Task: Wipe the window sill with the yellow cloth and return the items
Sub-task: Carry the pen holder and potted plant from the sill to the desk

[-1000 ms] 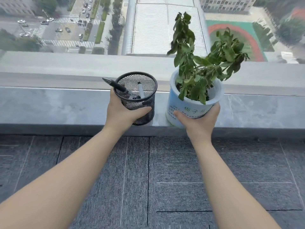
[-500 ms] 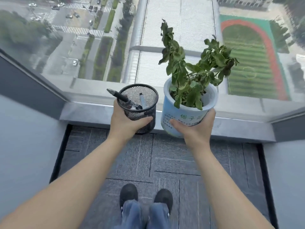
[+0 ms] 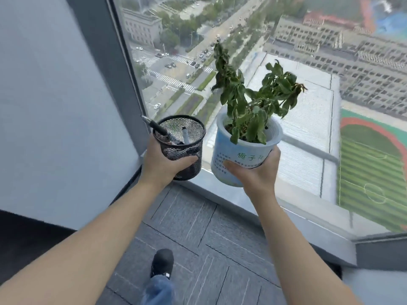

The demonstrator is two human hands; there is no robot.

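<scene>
My left hand (image 3: 161, 167) grips a black mesh pen holder (image 3: 182, 142) with two pens in it, held in the air above the floor. My right hand (image 3: 255, 170) grips a pale blue plant pot (image 3: 242, 150) with green lettering and a leafy green plant (image 3: 248, 100). Both are lifted clear of the grey window sill (image 3: 275, 208), which runs diagonally below the glass. The yellow cloth is not in view.
A grey wall (image 3: 55, 106) and dark window frame (image 3: 110, 62) stand at the left. Grey carpet tiles (image 3: 198, 234) cover the floor, with my shoe (image 3: 161, 263) on them. A grey wall panel (image 3: 381, 252) closes the right end of the sill.
Both hands have lifted the pen holder and the pot off the sill and carried them back from it. The view has swung left towards the wall.
</scene>
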